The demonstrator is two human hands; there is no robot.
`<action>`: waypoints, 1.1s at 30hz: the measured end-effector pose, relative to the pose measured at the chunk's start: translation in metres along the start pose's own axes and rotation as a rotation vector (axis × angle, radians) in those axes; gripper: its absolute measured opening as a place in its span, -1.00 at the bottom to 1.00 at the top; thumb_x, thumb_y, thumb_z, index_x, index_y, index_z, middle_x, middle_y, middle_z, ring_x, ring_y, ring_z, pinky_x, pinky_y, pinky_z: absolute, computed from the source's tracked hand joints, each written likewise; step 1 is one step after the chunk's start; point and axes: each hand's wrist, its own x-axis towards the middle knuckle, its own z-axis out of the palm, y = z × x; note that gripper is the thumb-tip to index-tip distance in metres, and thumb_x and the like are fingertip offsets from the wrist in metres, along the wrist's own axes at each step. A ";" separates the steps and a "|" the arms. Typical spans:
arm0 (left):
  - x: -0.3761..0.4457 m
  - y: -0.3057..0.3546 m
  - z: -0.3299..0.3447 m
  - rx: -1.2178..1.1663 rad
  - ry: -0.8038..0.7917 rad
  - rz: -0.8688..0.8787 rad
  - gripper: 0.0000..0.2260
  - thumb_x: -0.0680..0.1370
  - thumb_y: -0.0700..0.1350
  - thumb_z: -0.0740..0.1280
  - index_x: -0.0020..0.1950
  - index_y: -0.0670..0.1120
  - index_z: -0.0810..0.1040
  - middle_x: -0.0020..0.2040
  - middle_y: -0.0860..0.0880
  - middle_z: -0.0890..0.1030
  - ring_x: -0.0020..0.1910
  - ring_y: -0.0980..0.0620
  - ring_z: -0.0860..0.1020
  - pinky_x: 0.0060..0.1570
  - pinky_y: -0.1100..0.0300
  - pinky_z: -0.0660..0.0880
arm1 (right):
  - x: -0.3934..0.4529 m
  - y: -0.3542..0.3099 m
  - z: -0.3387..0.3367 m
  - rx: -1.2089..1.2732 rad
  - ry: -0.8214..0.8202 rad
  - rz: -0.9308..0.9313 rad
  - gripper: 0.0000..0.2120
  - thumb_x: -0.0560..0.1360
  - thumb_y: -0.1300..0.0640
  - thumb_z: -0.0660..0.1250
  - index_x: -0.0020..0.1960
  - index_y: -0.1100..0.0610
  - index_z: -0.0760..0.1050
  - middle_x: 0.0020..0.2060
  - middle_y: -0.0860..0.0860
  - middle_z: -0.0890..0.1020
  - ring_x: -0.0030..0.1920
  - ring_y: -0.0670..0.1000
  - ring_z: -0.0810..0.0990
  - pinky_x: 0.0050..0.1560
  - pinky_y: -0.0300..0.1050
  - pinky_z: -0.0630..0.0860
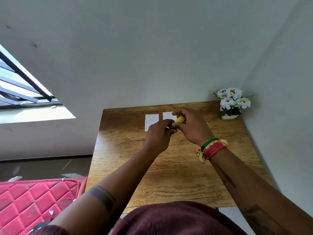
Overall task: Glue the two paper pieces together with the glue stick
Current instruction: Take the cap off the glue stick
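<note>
Two white paper pieces lie side by side near the far edge of the wooden table (177,175): the left paper (151,119) shows mostly, the right paper (166,115) is partly hidden by my hands. My right hand (192,126) grips the yellow-green glue stick (180,119) above the papers. My left hand (158,137) pinches the stick's dark lower end (173,127) with its fingertips. Both hands meet over the table, a little above the papers.
A white pot of white flowers (231,103) stands in the table's far right corner against the wall. A red quilted mattress (33,204) with paper scraps lies left of the table. A barred window (22,92) is at the left.
</note>
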 end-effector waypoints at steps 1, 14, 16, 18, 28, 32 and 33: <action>0.002 0.001 0.001 -0.013 0.003 -0.011 -0.84 0.61 -0.07 0.40 0.18 0.08 0.63 0.00 0.10 0.70 -0.05 0.14 0.64 -0.17 0.21 0.52 | 0.002 0.002 0.000 0.011 0.016 0.000 -0.73 0.49 0.10 0.50 0.17 0.01 0.59 0.04 -0.08 0.59 0.00 -0.06 0.58 -0.09 -0.26 0.47; 0.028 -0.011 0.021 -0.054 -0.041 -0.121 -0.72 0.59 -0.03 0.44 0.30 0.04 0.60 0.14 0.05 0.69 -0.01 0.12 0.59 -0.18 0.40 0.37 | 0.021 0.061 -0.014 0.797 0.130 0.287 -0.83 0.44 0.09 0.54 0.03 0.01 0.71 -0.01 0.03 0.71 0.03 0.01 0.71 0.02 -0.12 0.66; 0.034 -0.014 0.026 -0.047 -0.053 -0.151 -0.69 0.59 -0.02 0.45 0.32 0.02 0.59 0.16 0.04 0.69 -0.02 0.14 0.56 -0.18 0.41 0.35 | 0.022 0.083 -0.008 0.973 0.167 0.402 -0.81 0.47 0.24 0.49 0.08 0.13 0.68 0.09 0.11 0.68 0.09 0.07 0.70 0.00 -0.18 0.64; 0.041 -0.016 0.032 -0.056 -0.062 -0.186 -0.67 0.58 -0.02 0.45 0.34 0.00 0.58 0.18 0.02 0.68 -0.01 0.14 0.54 -0.17 0.41 0.35 | 0.024 0.102 -0.001 0.948 0.209 0.500 -0.82 0.51 0.33 0.44 0.07 0.14 0.66 0.08 0.14 0.68 0.05 0.07 0.70 -0.07 -0.21 0.64; 0.077 -0.027 0.058 -0.090 -0.172 -0.262 -0.65 0.60 0.00 0.43 0.37 -0.03 0.56 0.18 0.02 0.65 0.06 0.07 0.56 -0.06 0.27 0.42 | 0.048 0.161 0.031 -0.315 0.088 0.397 -0.73 0.60 0.19 0.24 0.27 0.17 0.54 0.24 0.21 0.49 0.19 0.24 0.52 0.20 0.02 0.46; 0.086 -0.030 0.065 -0.124 -0.185 -0.283 -0.67 0.60 -0.01 0.43 0.35 0.00 0.56 0.11 0.10 0.61 0.02 0.13 0.55 -0.15 0.40 0.34 | 0.054 0.167 0.038 -0.313 0.045 0.443 -0.76 0.60 0.19 0.23 0.25 0.10 0.51 0.25 0.16 0.45 0.21 0.23 0.51 0.20 0.03 0.49; 0.087 -0.030 0.066 -0.129 -0.190 -0.286 -0.68 0.60 -0.01 0.43 0.35 0.01 0.56 0.09 0.12 0.60 -0.01 0.15 0.54 -0.15 0.40 0.33 | 0.055 0.167 0.038 -0.319 0.033 0.452 -0.75 0.59 0.18 0.24 0.26 0.09 0.49 0.26 0.16 0.43 0.23 0.23 0.50 0.21 0.04 0.50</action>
